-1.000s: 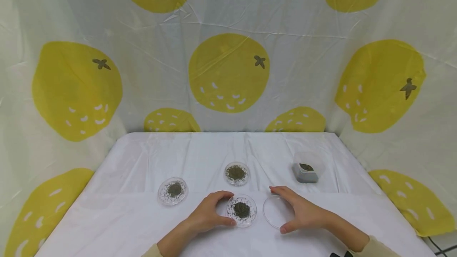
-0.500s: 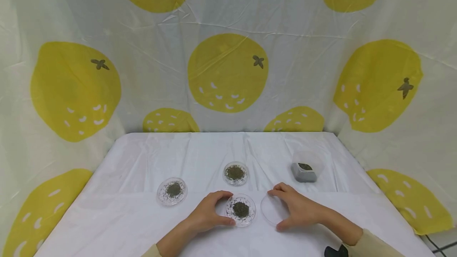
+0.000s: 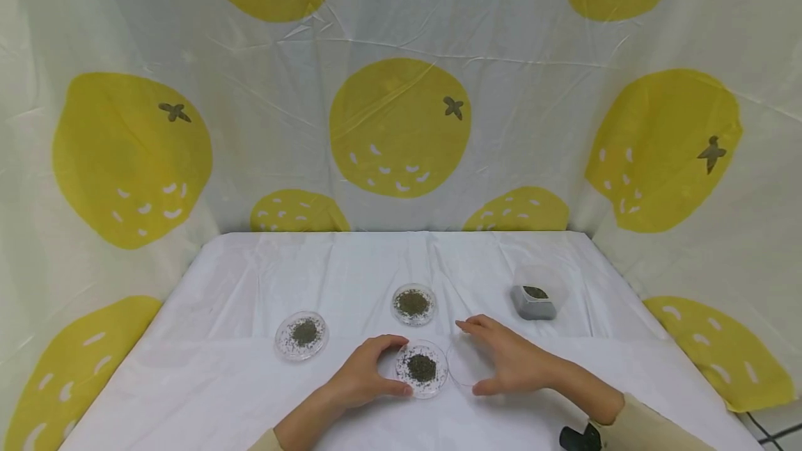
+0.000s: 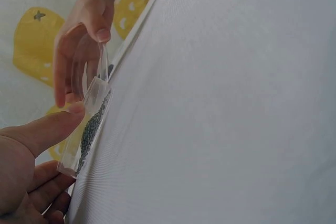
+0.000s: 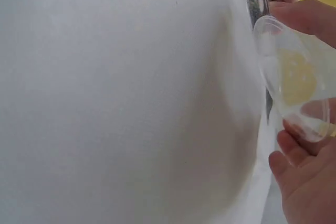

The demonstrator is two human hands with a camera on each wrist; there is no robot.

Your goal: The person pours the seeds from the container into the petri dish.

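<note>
My left hand (image 3: 363,373) grips a clear petri dish (image 3: 437,385) by its near-left rim, thumb on one side and fingers on the other. A heap of dark, dried-leaf-like flakes (image 3: 421,368) lies inside it, with crumbs scattered round. Just to the right, my right hand (image 3: 516,359) holds an empty clear round lid (image 3: 462,366) between thumb and fingers. In the left wrist view the lid (image 4: 104,59) stands tilted, its lower edge overlapping the top end of the dish (image 4: 100,92). The right wrist view shows the lid (image 5: 266,59) slanted over the white cloth.
Two more petri dishes with similar flakes stand on the white tablecloth (image 3: 207,367): one at left (image 3: 285,346), one behind the gripped dish (image 3: 412,319). A translucent box (image 3: 534,308) with dark contents sits at back right. A lemon-print curtain (image 3: 263,124) surrounds the table.
My right hand has moved left with the lid, bringing it from a gap beside the dish right up to its rim. My left hand and its dish have stayed put.
</note>
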